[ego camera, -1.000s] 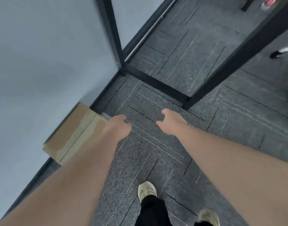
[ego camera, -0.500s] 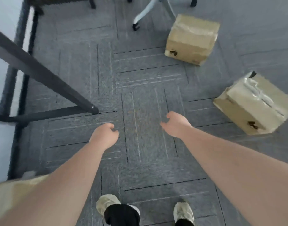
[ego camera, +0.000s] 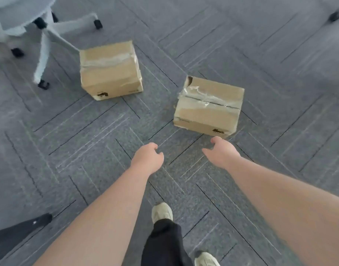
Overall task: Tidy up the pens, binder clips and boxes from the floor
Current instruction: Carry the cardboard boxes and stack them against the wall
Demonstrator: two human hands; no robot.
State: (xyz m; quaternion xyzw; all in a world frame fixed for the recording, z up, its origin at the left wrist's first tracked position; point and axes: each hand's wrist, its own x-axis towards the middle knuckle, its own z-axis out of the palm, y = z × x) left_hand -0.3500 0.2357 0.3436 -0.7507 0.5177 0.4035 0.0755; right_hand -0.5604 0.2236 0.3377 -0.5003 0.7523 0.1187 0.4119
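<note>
Nearest: the right cardboard box, flat on the grey carpet floor, taped top up, one top corner torn open. Just short of its near edge, the right hand, loosely open, holding nothing. Beside it, further left, the left hand, fingers half curled, also bare.

Probably the step: reaching to lift this box. Best done with one palm on each side wall, low down, not on the loose tape or torn corner; lifting level, in case of loose contents.

Further left and farther off: a second cardboard box, well apart from the first, just beside the office chair base.

Count: two boxes, two hands, one chair base fully visible. No pens or binder clips in view.
</note>
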